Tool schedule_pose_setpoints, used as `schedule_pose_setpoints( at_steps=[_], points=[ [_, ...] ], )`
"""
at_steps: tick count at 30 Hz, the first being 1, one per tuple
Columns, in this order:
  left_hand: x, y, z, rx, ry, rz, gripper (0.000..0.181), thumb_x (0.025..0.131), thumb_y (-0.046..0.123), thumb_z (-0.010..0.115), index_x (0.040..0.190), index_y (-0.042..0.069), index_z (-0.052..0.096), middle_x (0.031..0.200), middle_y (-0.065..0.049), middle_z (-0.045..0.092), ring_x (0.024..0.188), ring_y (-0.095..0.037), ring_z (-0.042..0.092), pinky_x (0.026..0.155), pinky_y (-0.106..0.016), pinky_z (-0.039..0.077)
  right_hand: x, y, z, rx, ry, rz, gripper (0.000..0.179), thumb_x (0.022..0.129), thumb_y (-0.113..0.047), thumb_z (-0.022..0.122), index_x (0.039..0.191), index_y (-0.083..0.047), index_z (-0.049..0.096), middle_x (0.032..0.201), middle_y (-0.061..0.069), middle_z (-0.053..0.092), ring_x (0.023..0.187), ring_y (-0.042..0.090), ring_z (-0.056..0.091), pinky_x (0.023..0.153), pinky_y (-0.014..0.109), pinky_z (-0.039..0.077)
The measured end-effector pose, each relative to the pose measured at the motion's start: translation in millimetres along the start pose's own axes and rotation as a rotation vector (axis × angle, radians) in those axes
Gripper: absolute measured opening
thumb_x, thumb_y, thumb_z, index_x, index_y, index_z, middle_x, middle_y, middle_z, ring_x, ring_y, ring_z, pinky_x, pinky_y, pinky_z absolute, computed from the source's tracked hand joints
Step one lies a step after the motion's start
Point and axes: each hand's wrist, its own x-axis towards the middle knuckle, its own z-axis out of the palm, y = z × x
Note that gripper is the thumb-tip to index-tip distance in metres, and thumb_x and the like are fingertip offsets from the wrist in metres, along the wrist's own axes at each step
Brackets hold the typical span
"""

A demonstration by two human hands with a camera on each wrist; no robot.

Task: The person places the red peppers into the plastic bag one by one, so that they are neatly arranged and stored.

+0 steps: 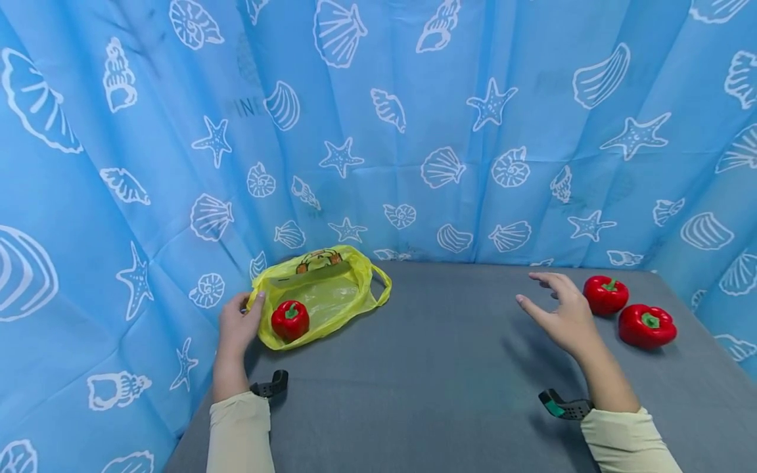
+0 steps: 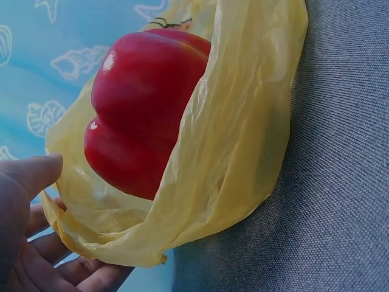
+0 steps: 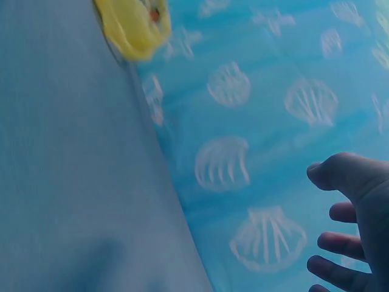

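A yellow plastic bag point(image 1: 331, 322) lies on its side at the left of the table, its mouth spread wide. Inside the mouth sits a red bell pepper point(image 1: 290, 320) with a green stem. My left hand point(image 1: 239, 325) pinches the bag's left rim between thumb and fingers, as the left wrist view shows close up around the same pepper point(image 2: 146, 109). Over the right side of the table hovers my right hand point(image 1: 564, 315), thumb and fingers apart with nothing between them. Just right of it stand two more red bell peppers, one farther back point(image 1: 606, 295) and one nearer point(image 1: 647, 326).
A grey cloth point(image 1: 426, 394) covers the table. Blue curtains point(image 1: 414, 131) with white shell and starfish prints hang behind it and along both sides. Each wrist carries a dark camera mount, the right one point(image 1: 564, 406) having a green patch.
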Motion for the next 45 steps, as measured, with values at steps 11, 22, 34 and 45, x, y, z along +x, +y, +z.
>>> schedule_pose_setpoints(
  at_steps=[11,22,34,45],
  points=[
    [-1.0,-0.1,0.7,0.006,0.003,0.017,0.064,0.109,0.053,0.049,0.145,0.0,0.057,0.151,-0.025,0.055,0.135,-0.04,0.053,0.116,-0.058,0.048,-16.4,60,-55,-0.132,0.036,0.211,0.068,0.099,-0.033,0.075,0.151,0.002,0.05,0.148,0.037,0.046,0.129,0.056,0.043,0.084,0.072,0.051],
    [0.7,-5.7,2.3,0.009,0.01,0.018,0.066,0.109,0.055,0.049,0.144,-0.001,0.058,0.15,-0.025,0.055,0.139,-0.041,0.05,0.118,-0.059,0.045,-32.0,97,-92,-0.19,0.061,0.461,0.073,0.103,-0.028,0.067,0.158,0.008,0.035,0.155,0.044,0.031,0.138,0.061,0.032,0.097,0.079,0.044],
    [0.5,-6.6,2.1,0.024,0.021,0.045,0.064,0.109,0.053,0.051,0.142,-0.002,0.059,0.147,-0.026,0.058,0.135,-0.041,0.055,0.115,-0.059,0.047,-41.6,126,-93,-0.209,-0.005,0.635,0.084,0.103,-0.033,0.064,0.161,0.01,0.022,0.156,0.048,0.02,0.14,0.063,0.024,0.101,0.08,0.044],
    [-0.7,-6.0,1.9,0.03,0.018,0.037,0.066,0.109,0.055,0.05,0.142,-0.001,0.059,0.146,-0.026,0.058,0.132,-0.041,0.056,0.114,-0.059,0.048,-44.4,136,-88,-0.21,-0.058,0.61,0.093,0.102,-0.036,0.066,0.163,0.011,0.013,0.158,0.047,0.019,0.144,0.066,0.021,0.097,0.081,0.044]
  ],
)
